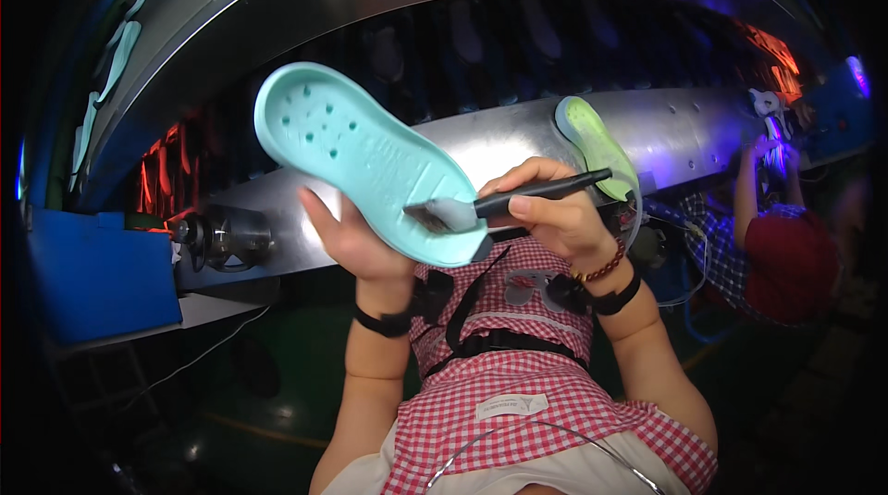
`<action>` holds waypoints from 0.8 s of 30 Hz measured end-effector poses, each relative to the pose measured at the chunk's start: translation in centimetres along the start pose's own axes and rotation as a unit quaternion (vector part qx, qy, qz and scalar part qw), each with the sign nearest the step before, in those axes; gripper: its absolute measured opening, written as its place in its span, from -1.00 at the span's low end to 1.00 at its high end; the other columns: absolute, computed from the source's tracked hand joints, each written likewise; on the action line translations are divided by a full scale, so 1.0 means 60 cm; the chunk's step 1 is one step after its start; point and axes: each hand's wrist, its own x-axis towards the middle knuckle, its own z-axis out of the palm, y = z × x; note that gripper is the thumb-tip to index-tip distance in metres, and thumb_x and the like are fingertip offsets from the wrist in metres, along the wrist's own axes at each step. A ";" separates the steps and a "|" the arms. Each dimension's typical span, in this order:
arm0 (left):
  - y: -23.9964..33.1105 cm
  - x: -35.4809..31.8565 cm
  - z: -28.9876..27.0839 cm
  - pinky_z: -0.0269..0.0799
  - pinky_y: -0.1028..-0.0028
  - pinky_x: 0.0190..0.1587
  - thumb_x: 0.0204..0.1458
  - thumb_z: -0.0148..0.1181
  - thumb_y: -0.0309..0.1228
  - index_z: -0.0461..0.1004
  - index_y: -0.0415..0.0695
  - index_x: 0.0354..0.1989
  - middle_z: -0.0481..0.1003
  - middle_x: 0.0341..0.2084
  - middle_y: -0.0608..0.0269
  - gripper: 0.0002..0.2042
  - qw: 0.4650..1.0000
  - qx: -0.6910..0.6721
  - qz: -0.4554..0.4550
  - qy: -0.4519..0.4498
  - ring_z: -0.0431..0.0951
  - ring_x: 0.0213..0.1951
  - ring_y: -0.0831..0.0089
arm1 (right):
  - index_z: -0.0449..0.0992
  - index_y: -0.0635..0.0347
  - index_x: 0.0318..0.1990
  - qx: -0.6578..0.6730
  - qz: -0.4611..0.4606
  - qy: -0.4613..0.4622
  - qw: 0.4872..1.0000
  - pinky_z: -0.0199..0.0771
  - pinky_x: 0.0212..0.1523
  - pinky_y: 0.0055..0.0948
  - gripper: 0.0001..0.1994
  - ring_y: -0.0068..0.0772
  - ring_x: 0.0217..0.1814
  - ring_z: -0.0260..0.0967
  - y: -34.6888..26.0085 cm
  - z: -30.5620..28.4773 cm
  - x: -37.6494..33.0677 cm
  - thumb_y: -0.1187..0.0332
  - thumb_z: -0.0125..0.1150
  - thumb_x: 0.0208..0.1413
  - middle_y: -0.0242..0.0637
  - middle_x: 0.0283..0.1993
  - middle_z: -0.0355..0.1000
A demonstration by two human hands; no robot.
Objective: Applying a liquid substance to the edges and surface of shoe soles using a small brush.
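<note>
Metal ledge beyond, right hand slants brush over sole.

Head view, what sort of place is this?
Probably a footwear factory or workshop: the right hand holds a brush to a turquoise shoe sole, a green sole lies on a long metal bench, and another person is nearby.
</note>
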 end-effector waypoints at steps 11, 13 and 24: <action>-0.020 -0.003 -0.044 0.22 0.05 0.00 0.08 -0.30 0.03 0.16 -0.19 0.12 0.32 -0.05 -0.01 -0.42 0.988 -0.082 -0.050 -0.120 0.37 -0.11 0.03 | 0.47 0.32 -0.26 -0.280 -0.010 -0.019 0.960 0.37 -0.26 -0.67 -0.83 -0.63 -0.28 0.38 -0.004 0.040 -0.008 0.55 0.18 -0.07 -0.26 -0.30 0.47; -0.018 0.001 -0.047 0.28 0.11 -0.01 0.08 -0.31 0.04 0.15 -0.20 0.12 0.33 -0.07 -0.03 -0.40 0.983 -0.090 -0.049 -0.151 0.39 -0.12 0.06 | 0.48 0.32 -0.26 -0.374 -0.140 -0.107 0.910 0.37 -0.32 -0.69 -0.83 -0.66 -0.34 0.37 -0.004 0.039 -0.003 0.55 0.18 -0.07 -0.29 -0.32 0.46; -0.006 0.001 -0.027 0.40 0.18 -0.08 -0.03 -0.07 -0.04 0.12 -0.24 0.12 0.33 -0.08 -0.11 -0.38 0.984 -0.067 -0.076 -0.148 0.45 -0.14 0.03 | 0.52 0.29 -0.30 -0.322 -0.043 -0.026 0.945 0.38 -0.32 -0.64 -0.83 -0.62 -0.34 0.40 -0.039 0.030 0.002 0.54 0.21 -0.12 -0.29 -0.36 0.49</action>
